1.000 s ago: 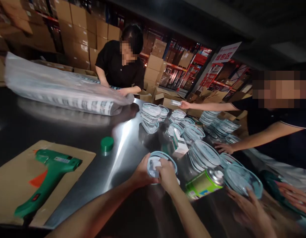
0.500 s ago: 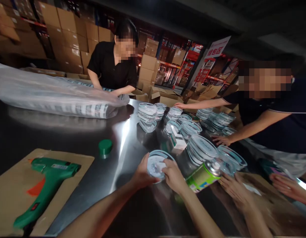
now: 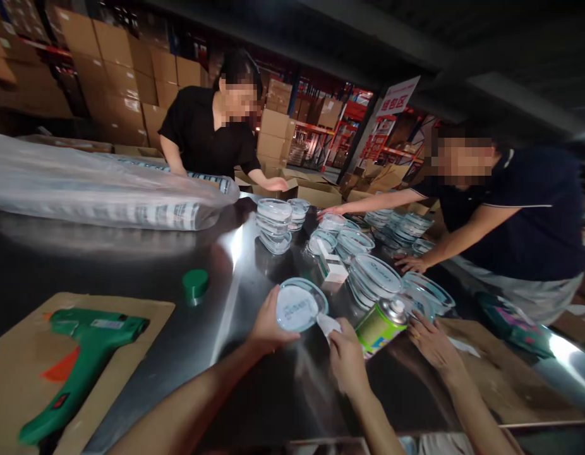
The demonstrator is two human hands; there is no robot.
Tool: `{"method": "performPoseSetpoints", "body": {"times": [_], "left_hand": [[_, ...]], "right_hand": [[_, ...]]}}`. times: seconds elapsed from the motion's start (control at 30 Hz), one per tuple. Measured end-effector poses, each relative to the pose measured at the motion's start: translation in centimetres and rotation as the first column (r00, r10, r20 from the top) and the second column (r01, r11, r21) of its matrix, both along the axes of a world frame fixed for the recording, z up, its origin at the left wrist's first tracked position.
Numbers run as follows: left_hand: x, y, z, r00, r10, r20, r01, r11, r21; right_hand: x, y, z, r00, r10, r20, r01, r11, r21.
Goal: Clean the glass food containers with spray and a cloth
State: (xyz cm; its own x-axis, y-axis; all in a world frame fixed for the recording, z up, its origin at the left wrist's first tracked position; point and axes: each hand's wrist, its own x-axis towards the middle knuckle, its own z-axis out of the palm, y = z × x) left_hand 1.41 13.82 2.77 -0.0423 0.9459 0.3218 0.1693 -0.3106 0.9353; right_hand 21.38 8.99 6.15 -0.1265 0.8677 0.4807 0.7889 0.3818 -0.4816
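My left hand (image 3: 266, 322) grips a clear round lid (image 3: 299, 305) by its near-left edge, tilting it up off the shiny metal table (image 3: 145, 265). My right hand (image 3: 345, 355) is closed in a pinch on a small white cloth or paper piece (image 3: 328, 323) just below the lid's right edge. A green tin can (image 3: 380, 323) lies on its side right of my hands.
A green glue gun (image 3: 79, 354) lies on cardboard (image 3: 18, 373) at left, a green cap (image 3: 195, 284) behind it. Stacks of clear lids (image 3: 375, 281) and a small white box (image 3: 331, 268) stand ahead. Another person's hand (image 3: 429, 341) rests at right; two people work across the table. A plastic-wrapped bundle (image 3: 103, 189) lies far left.
My right hand has come off the lid's face and pulled down and right with the white piece. The lid is tilted more upright. The neighbour's hand has put down a lid.
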Motion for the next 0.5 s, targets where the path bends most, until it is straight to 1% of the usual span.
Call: {"method": "performPoseSetpoints", "body": {"times": [0.03,0.1,0.17,0.2,0.27,0.37,0.4,0.47,0.5], "left_hand": [[-0.4,0.1,0.5,0.999,0.035,-0.029,-0.034,0.999,0.042],[-1.4,0.2,1.5,0.991,0.121,-0.062,-0.111,0.984,0.14],[-2.3,0.0,2.2,0.981,0.189,-0.041,-0.174,0.956,0.236],[-2.6,-0.2,2.5,0.979,0.202,-0.021,-0.188,0.943,0.273],[-2.9,-0.6,2.7,0.984,0.179,0.026,-0.177,0.926,0.332],[-2.9,-1.3,2.6,0.99,0.099,0.105,-0.133,0.909,0.396],[-2.8,-1.5,2.5,0.989,0.077,0.129,-0.124,0.903,0.412],[-2.8,-1.8,2.5,0.984,0.037,0.174,-0.11,0.892,0.438],[-2.8,-1.9,2.5,0.982,0.017,0.189,-0.102,0.889,0.446]], "right_hand": [[0.3,-0.4,-0.8,0.994,-0.065,-0.09,0.067,0.997,0.028],[0.2,-1.0,-2.6,0.948,-0.175,-0.267,0.196,0.979,0.053],[-0.7,-1.4,-4.2,0.884,-0.243,-0.4,0.283,0.958,0.042],[-1.2,-1.6,-4.9,0.851,-0.263,-0.455,0.307,0.951,0.025],[-1.9,-1.8,-5.6,0.783,-0.279,-0.556,0.31,0.95,-0.039],[-2.2,-2.0,-5.7,0.654,-0.31,-0.69,0.262,0.949,-0.178],[-2.1,-2.0,-5.7,0.624,-0.32,-0.713,0.248,0.946,-0.208],[-1.9,-2.1,-5.7,0.598,-0.332,-0.73,0.247,0.942,-0.226],[-1.8,-2.1,-5.8,0.6,-0.327,-0.73,0.249,0.944,-0.218]]}}
